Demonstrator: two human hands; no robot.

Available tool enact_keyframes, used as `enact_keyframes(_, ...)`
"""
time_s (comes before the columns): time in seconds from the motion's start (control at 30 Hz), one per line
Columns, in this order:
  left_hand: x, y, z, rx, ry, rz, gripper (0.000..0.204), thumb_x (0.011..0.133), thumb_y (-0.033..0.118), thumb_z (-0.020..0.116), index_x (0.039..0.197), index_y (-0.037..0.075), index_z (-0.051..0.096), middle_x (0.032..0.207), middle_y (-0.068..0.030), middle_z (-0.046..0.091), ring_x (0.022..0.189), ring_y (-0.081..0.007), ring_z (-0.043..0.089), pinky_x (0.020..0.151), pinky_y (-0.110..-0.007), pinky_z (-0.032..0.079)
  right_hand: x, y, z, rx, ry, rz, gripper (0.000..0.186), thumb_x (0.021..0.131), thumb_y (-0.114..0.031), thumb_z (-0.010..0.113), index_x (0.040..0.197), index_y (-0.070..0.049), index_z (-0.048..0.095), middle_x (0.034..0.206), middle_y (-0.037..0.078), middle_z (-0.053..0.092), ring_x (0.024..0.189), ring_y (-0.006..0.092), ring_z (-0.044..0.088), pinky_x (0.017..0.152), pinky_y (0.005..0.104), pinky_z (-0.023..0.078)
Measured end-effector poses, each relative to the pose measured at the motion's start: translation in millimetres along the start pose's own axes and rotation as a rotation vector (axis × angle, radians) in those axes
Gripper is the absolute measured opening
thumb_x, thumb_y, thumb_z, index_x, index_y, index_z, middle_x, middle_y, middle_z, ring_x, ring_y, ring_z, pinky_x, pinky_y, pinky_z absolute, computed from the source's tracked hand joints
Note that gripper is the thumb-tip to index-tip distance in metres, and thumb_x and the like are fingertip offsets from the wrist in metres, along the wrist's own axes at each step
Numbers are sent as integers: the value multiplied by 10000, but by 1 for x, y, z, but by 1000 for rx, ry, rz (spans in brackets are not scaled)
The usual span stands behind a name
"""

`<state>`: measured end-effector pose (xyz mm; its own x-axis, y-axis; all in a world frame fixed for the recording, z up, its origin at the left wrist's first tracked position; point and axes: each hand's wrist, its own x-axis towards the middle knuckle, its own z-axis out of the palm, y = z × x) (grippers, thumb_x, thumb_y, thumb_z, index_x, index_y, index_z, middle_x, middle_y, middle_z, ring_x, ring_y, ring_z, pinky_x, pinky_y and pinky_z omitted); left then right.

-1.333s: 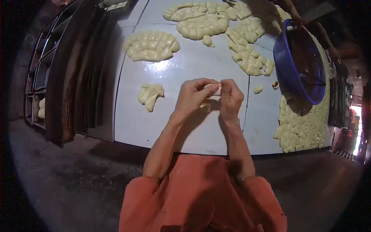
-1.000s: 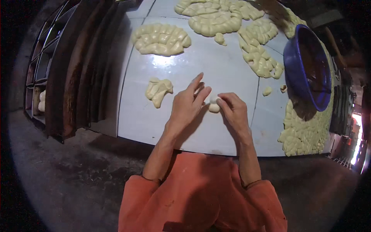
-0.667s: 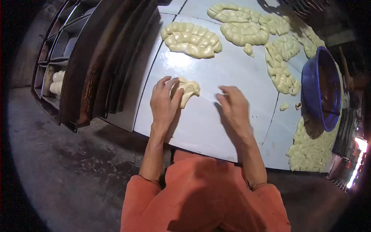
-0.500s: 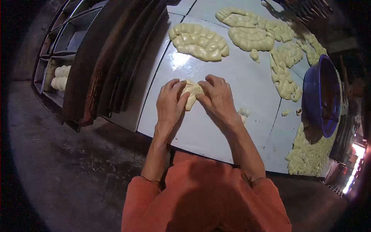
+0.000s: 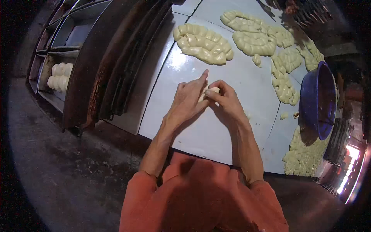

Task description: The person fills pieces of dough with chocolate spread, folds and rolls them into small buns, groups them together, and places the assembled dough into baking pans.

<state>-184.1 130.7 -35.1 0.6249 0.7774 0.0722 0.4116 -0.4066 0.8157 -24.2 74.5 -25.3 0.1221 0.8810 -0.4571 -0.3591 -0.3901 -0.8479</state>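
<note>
My left hand point(image 5: 188, 96) is beside a small pale dough piece point(image 5: 213, 90) on the white tabletop point(image 5: 174, 116), index finger stretched forward and thumb reaching along the dough's near side. My right hand point(image 5: 226, 98) pinches that piece between thumb and fingers, which partly hide it. Beyond both hands lies a large scored oval of dough point(image 5: 203, 43). Farther right are more scored slabs point(image 5: 253, 42) and a long lumpy strip point(image 5: 284, 87).
Stacked dark metal pans point(image 5: 102, 62) stand left of the table, one compartment holding dough balls point(image 5: 60, 76). A large blue basin point(image 5: 309, 100) sits at the right, over a flattened dough sheet point(image 5: 299, 158). Dark slatted objects point(image 5: 311, 11) are at the far right corner, above a concrete floor point(image 5: 85, 166).
Both hands have shifted rightward with the piece taken from the loose lump. My left index finger has straightened forward; my right hand has closed on the dough. The view has swung slightly.
</note>
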Motion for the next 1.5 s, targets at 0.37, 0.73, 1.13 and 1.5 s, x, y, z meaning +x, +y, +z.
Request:
enact_keyframes(0.37, 6, -7, 9, 119, 24, -13, 557, 896, 249, 698, 1405, 68, 563, 1000, -95, 711, 970, -240, 637, 1053, -459, 348, 3, -1, -25, -409, -22, -100, 292, 921, -200, 687, 1116, 8, 628, 908, 64, 634, 804, 103, 576, 688, 230, 473)
enact_keyframes(0.73, 2, -8, 29, 238, 151, 190, 479, 790, 161, 778, 1245, 95, 642, 1061, -79, 700, 1093, -265, 639, 1169, -664, 194, -4, 3, -17, -578, 128, -259, 253, 865, -168, 652, 1013, 37, 671, 844, 120, 689, 767, 178, 640, 701, 331, 506)
enact_keyframes(1.13, -3, 10, 28, 351, 125, 63, 688, 790, 397, 793, 1350, 57, 582, 1314, -128, 642, 1271, -349, 565, 1155, -711, 97, -76, -51, -68, 379, -72, -298, 307, 860, -90, 709, 1141, -1, 624, 1032, 90, 657, 830, 170, 668, 697, 274, 549)
enact_keyframes(1.5, 31, 115, 103, -479, -207, -217, 291, 899, 161, 759, 1115, -32, 733, 924, -134, 760, 817, -160, 707, 789, -268, 553, -103, -9, -142, -399, 493, -264, 323, 909, -158, 716, 1196, -32, 641, 997, 75, 707, 787, 176, 691, 699, 290, 569)
